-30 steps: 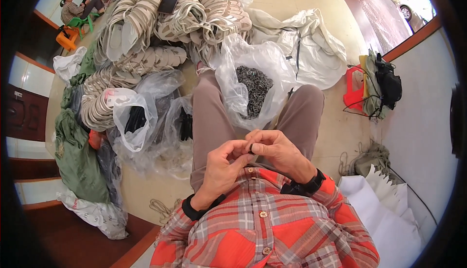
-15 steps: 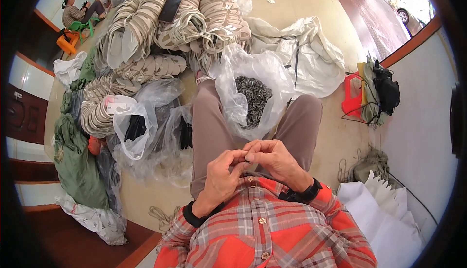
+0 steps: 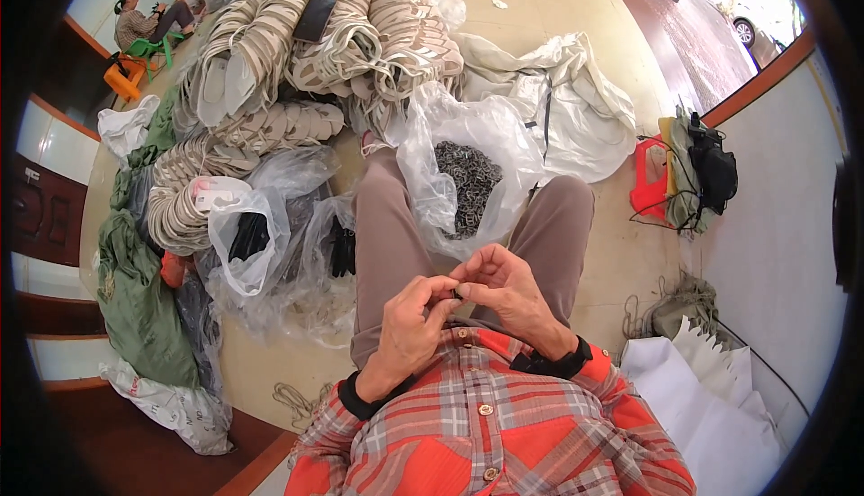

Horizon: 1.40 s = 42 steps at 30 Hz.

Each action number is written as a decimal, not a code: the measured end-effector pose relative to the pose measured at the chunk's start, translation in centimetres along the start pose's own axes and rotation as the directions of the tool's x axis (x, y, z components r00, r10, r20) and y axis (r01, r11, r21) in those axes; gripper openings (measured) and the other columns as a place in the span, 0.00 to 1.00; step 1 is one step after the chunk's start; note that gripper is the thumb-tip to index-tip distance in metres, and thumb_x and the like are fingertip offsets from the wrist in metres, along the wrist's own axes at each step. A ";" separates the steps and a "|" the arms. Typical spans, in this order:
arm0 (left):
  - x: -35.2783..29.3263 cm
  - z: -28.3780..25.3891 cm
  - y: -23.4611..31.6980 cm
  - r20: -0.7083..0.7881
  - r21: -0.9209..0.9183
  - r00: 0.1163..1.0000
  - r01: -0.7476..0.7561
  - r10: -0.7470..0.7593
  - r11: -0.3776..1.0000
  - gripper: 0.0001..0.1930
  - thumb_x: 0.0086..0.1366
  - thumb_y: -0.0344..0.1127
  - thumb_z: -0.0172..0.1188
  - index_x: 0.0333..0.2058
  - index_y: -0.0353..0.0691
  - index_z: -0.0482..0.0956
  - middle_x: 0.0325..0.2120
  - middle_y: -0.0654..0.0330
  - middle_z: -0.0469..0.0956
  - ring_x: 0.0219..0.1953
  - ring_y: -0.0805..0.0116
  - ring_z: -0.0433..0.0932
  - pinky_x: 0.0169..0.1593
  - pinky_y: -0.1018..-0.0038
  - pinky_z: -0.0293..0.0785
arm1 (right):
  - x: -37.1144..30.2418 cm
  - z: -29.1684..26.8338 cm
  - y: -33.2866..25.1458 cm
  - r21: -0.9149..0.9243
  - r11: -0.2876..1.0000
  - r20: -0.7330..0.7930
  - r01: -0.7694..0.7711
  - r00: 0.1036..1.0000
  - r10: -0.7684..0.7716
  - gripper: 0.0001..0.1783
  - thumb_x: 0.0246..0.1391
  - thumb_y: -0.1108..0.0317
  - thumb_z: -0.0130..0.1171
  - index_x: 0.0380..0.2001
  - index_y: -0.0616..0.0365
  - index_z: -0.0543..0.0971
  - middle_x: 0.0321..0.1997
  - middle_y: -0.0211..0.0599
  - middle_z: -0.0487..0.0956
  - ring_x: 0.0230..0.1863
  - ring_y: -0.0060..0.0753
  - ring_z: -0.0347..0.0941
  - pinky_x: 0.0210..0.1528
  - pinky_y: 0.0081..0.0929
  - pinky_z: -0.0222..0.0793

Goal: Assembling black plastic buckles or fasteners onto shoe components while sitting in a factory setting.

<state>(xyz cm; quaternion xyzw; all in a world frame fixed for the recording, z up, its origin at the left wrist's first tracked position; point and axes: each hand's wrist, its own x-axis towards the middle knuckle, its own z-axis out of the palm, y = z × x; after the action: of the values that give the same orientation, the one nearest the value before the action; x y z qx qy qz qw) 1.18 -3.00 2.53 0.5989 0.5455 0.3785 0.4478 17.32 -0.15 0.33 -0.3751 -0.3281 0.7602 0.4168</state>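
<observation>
My left hand (image 3: 412,323) and my right hand (image 3: 511,296) meet above my lap, just in front of the shirt. A tiny dark piece (image 3: 457,294) is pinched between their fingertips; it is too small and covered to name. My left thumb and fingers are pressed together on it. My right thumb touches it, while the other right fingers are curved and a little raised. Beyond the hands, a clear plastic bag (image 3: 421,140) stands between my knees, holding a heap of small dark buckle-like rings (image 3: 468,192).
Bundles of beige shoe pieces (image 3: 261,41) lie ahead and left, a black phone (image 3: 315,17) on top. Nearer are bags of black strips (image 3: 247,237) and a green sack (image 3: 144,298). A red stool (image 3: 650,185) stands right. Far left, a person (image 3: 144,23) sits.
My right fingers have lifted and opened somewhat away from the left fingertips, so the dark piece shows more. My left hand has hardly moved.
</observation>
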 end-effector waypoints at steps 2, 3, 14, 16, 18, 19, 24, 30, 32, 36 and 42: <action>0.0 0.0 -0.1 0.010 0.026 1.000 -0.030 0.029 0.999 0.10 0.52 0.24 0.60 0.35 0.36 0.76 0.27 0.59 0.75 0.29 0.70 0.76 0.34 0.76 0.71 | 0.0 0.0 -0.1 -0.001 1.000 0.008 -0.002 1.000 0.002 0.14 0.46 0.79 0.59 0.36 0.63 0.67 0.38 0.38 0.73 0.39 0.25 0.71 0.43 0.22 0.69; -0.1 0.0 -0.3 0.008 0.027 1.000 -0.030 0.029 0.999 0.10 0.52 0.24 0.60 0.35 0.36 0.76 0.27 0.59 0.75 0.29 0.70 0.76 0.34 0.76 0.71 | -0.1 0.0 -0.2 0.018 0.999 0.021 -0.031 0.999 0.031 0.14 0.46 0.79 0.59 0.36 0.63 0.67 0.38 0.38 0.73 0.39 0.25 0.71 0.43 0.21 0.69; 0.0 0.5 -1.3 0.052 0.156 0.973 -0.230 0.225 0.961 0.10 0.50 0.27 0.62 0.34 0.38 0.76 0.31 0.59 0.73 0.35 0.62 0.71 0.38 0.71 0.68 | -0.3 -1.2 -0.1 0.025 0.994 0.092 -0.107 0.990 0.104 0.16 0.44 0.78 0.62 0.36 0.62 0.68 0.35 0.32 0.72 0.37 0.21 0.69 0.41 0.19 0.67; -0.1 0.5 -1.7 0.082 0.112 0.973 -0.223 0.215 0.968 0.11 0.50 0.26 0.61 0.34 0.37 0.75 0.31 0.58 0.72 0.35 0.60 0.70 0.39 0.69 0.67 | 0.0 -1.2 -0.8 -0.063 0.973 0.219 -0.223 0.948 0.231 0.17 0.44 0.76 0.63 0.37 0.62 0.68 0.35 0.31 0.72 0.36 0.20 0.69 0.40 0.18 0.66; -0.1 0.3 -1.7 0.114 0.063 0.970 -0.222 0.214 0.973 0.11 0.49 0.26 0.60 0.35 0.36 0.74 0.31 0.57 0.71 0.36 0.57 0.69 0.40 0.67 0.66 | -0.1 -1.2 -1.7 -0.134 0.954 0.234 -0.268 0.927 0.293 0.18 0.43 0.75 0.63 0.37 0.62 0.68 0.34 0.31 0.72 0.36 0.19 0.69 0.39 0.17 0.65; -0.1 0.0 -1.6 0.143 0.069 0.964 -0.237 0.226 0.969 0.11 0.50 0.26 0.61 0.34 0.37 0.75 0.31 0.58 0.72 0.35 0.59 0.70 0.39 0.69 0.67 | -0.1 -1.2 -1.9 -0.205 0.928 0.249 -0.310 0.901 0.356 0.18 0.43 0.75 0.63 0.38 0.62 0.68 0.34 0.31 0.72 0.36 0.19 0.69 0.39 0.16 0.64; -1.3 0.3 -2.5 0.144 -0.003 0.954 -0.264 0.262 0.965 0.11 0.49 0.25 0.61 0.33 0.39 0.75 0.31 0.58 0.72 0.35 0.61 0.71 0.39 0.71 0.68 | -0.1 -1.0 -1.8 -0.191 0.907 0.290 -0.374 0.862 0.416 0.20 0.41 0.76 0.64 0.38 0.60 0.67 0.33 0.29 0.73 0.36 0.19 0.69 0.39 0.17 0.65; -1.4 0.7 -3.7 0.197 -0.066 0.920 -0.331 0.338 0.941 0.11 0.49 0.25 0.60 0.35 0.40 0.75 0.31 0.58 0.71 0.36 0.60 0.69 0.39 0.70 0.66 | -0.6 -1.3 -0.7 -0.229 0.914 0.219 -0.336 0.897 0.384 0.19 0.41 0.80 0.62 0.37 0.60 0.66 0.32 0.32 0.74 0.34 0.21 0.70 0.37 0.19 0.67; -1.7 0.6 -3.9 0.187 -0.089 0.912 -0.355 0.365 0.931 0.12 0.50 0.25 0.59 0.36 0.39 0.75 0.31 0.58 0.71 0.36 0.60 0.70 0.39 0.69 0.66 | -0.8 -0.2 -0.9 -0.227 0.911 0.154 -0.345 0.911 0.384 0.19 0.41 0.81 0.62 0.36 0.60 0.66 0.31 0.32 0.73 0.33 0.20 0.70 0.35 0.19 0.67; -2.5 -0.2 -4.6 0.282 -0.106 0.920 -0.253 0.274 0.962 0.13 0.52 0.26 0.58 0.39 0.39 0.74 0.32 0.58 0.72 0.35 0.61 0.72 0.38 0.70 0.69 | -1.4 -0.7 2.3 -0.297 0.903 0.205 -0.310 0.903 0.377 0.20 0.45 0.76 0.62 0.39 0.59 0.62 0.30 0.32 0.73 0.31 0.19 0.70 0.29 0.16 0.66; -3.4 -0.8 -4.1 0.411 -0.128 0.906 -0.053 0.102 0.990 0.21 0.51 0.22 0.55 0.46 0.38 0.68 0.33 0.53 0.70 0.36 0.57 0.73 0.39 0.69 0.71 | -2.6 -0.7 2.9 -0.314 0.887 0.170 -0.337 0.900 0.402 0.15 0.47 0.78 0.59 0.37 0.61 0.66 0.29 0.28 0.73 0.30 0.17 0.69 0.31 0.15 0.65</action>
<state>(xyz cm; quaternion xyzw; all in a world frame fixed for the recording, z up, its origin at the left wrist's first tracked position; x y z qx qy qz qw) -1.25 -6.27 -1.05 0.6604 0.3908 0.2903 0.5718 17.72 -3.61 -1.62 -0.3948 -0.3992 0.8107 0.1659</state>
